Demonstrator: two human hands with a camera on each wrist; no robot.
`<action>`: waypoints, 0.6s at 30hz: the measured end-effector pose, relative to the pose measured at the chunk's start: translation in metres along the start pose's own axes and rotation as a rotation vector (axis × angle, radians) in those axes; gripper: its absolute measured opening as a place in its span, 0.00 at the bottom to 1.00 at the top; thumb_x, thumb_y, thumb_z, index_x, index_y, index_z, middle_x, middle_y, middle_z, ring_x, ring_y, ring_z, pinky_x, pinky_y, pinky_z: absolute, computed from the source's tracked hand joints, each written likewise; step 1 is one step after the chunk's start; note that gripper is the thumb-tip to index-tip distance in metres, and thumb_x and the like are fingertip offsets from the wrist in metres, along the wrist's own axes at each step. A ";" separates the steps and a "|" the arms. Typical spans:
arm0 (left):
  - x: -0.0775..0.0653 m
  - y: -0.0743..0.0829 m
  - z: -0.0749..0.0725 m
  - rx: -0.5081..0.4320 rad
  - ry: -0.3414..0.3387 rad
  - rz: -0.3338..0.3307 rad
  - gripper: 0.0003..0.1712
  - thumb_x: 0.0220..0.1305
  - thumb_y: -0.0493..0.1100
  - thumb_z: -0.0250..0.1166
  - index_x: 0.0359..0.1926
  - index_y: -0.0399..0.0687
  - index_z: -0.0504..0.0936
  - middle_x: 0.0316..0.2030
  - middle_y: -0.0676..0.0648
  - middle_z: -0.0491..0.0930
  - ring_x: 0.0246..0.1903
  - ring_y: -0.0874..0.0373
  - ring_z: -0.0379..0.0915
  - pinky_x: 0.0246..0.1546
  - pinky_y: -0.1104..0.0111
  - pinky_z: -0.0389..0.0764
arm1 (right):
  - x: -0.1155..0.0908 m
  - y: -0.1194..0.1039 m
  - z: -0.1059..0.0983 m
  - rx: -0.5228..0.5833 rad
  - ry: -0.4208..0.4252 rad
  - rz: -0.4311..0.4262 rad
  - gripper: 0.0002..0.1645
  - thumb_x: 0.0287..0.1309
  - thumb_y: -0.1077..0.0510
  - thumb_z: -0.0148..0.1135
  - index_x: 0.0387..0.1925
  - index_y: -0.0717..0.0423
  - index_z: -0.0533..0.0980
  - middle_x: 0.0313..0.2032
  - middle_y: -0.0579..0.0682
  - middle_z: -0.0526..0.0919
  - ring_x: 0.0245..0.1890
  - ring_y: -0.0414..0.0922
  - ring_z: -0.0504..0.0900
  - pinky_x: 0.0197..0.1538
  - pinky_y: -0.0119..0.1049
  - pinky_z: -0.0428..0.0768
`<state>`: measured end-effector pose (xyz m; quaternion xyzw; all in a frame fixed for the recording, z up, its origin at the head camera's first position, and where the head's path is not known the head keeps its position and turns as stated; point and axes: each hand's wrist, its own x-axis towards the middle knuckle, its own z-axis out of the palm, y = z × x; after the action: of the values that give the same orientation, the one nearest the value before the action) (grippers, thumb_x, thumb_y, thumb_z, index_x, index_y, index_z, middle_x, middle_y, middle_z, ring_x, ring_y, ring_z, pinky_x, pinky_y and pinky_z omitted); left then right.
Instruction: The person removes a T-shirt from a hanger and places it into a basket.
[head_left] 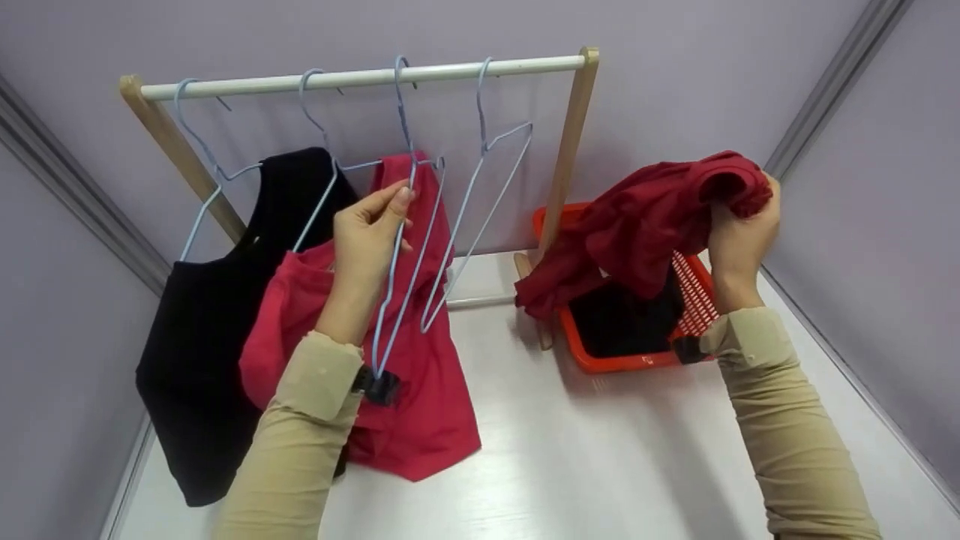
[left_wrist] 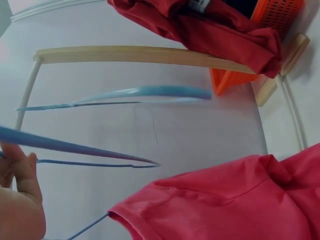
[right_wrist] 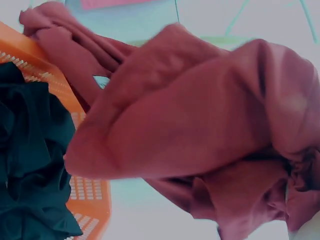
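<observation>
My left hand (head_left: 367, 232) pinches the upper wire of a bare blue hanger (head_left: 402, 112), whose hook is over the rack's white rail. In the left wrist view, part of the left hand (left_wrist: 22, 200) shows beside the hanger wire. On the right, my right hand (head_left: 742, 247) grips a bunched dark red garment (head_left: 630, 225) and holds it up over an orange basket (head_left: 615, 365). The cloth hides some of its fingers. A small white label (right_wrist: 101, 81) shows on this garment in the right wrist view.
A black top (head_left: 210, 330) and a pinkish-red top (head_left: 420, 405) hang on hangers at the left of the rack (head_left: 262, 85). Another bare hanger (head_left: 481, 112) hangs at the right. Black cloth (head_left: 630, 315) lies in the basket. Walls enclose the white surface (head_left: 525, 450).
</observation>
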<state>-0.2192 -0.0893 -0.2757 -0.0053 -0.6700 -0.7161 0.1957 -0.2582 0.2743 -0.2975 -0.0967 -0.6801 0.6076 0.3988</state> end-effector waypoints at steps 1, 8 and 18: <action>0.000 -0.001 0.000 0.004 -0.002 -0.007 0.16 0.65 0.38 0.60 0.51 0.34 0.81 0.38 0.43 0.85 0.21 0.66 0.71 0.16 0.79 0.73 | 0.000 -0.003 -0.001 0.014 0.031 0.001 0.20 0.51 0.64 0.60 0.48 0.53 0.74 0.38 0.37 0.76 0.43 0.33 0.72 0.49 0.24 0.68; 0.000 -0.001 -0.003 0.018 -0.018 -0.047 0.18 0.67 0.40 0.58 0.53 0.33 0.79 0.43 0.40 0.83 0.23 0.67 0.71 0.20 0.79 0.76 | 0.004 0.015 -0.001 0.077 0.161 -0.124 0.18 0.55 0.64 0.61 0.49 0.57 0.73 0.42 0.39 0.77 0.47 0.33 0.74 0.55 0.24 0.69; -0.004 0.002 -0.011 0.090 -0.163 -0.158 0.23 0.68 0.37 0.54 0.63 0.39 0.69 0.57 0.42 0.72 0.37 0.65 0.69 0.34 0.79 0.76 | -0.005 0.091 -0.001 -0.258 -0.069 -0.073 0.24 0.56 0.60 0.61 0.55 0.58 0.71 0.51 0.52 0.79 0.55 0.42 0.75 0.59 0.34 0.70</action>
<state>-0.2122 -0.0989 -0.2762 -0.0017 -0.7133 -0.6958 0.0837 -0.2867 0.2941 -0.3814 -0.1016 -0.7688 0.5033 0.3813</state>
